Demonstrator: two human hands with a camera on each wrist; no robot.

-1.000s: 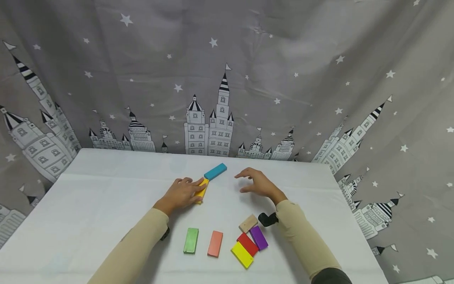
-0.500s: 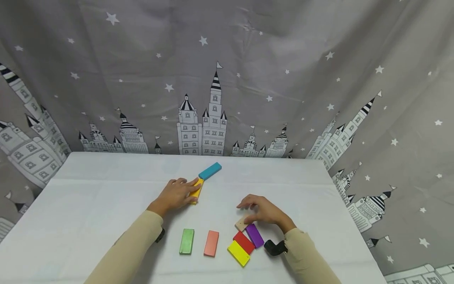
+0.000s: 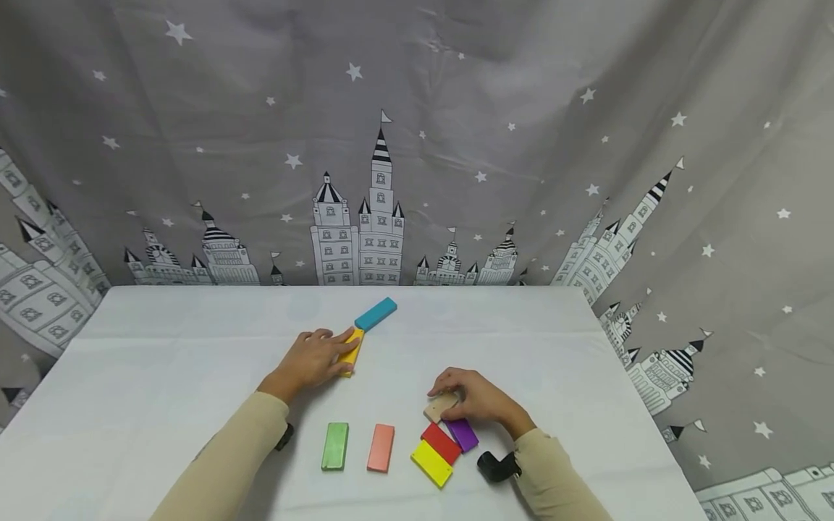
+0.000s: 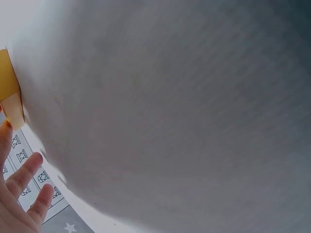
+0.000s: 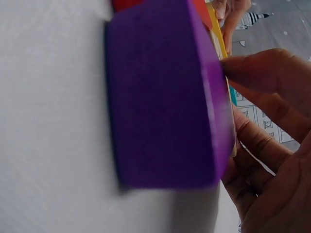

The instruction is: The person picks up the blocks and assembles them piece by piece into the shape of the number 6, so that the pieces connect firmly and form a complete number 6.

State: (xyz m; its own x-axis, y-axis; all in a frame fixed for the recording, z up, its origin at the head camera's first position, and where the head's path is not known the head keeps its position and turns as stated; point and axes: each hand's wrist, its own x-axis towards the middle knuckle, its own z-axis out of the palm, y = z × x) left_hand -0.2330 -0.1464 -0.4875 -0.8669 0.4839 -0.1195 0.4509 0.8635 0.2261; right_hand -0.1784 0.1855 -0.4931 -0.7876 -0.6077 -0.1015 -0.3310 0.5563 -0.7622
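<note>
Near the middle of the white table, my left hand (image 3: 316, 359) holds an orange-yellow wooden block (image 3: 352, 353) by its upper part and near end. A blue block (image 3: 376, 314) lies at an angle, its near end meeting the far end of that block. Farther right, my right hand (image 3: 482, 396) has its thumb and fingers around a plain wood-coloured block (image 3: 438, 407). Right beside the thumb is a purple block (image 3: 462, 435), large in the right wrist view. The left wrist view catches only the end of the orange-yellow block (image 4: 8, 82) and some spread fingers.
A red block (image 3: 441, 443) and a yellow block (image 3: 431, 464) lie against each other just below the right hand. Toward the front, a green block (image 3: 335, 446) and a salmon-pink block (image 3: 381, 448) lie apart. Behind the table hangs a grey curtain (image 3: 417, 87) with castles.
My right hand has come back toward the front, down to the wood-coloured block, and now grips it. The left hand stays on the orange-yellow block. The head view has shifted a little.
</note>
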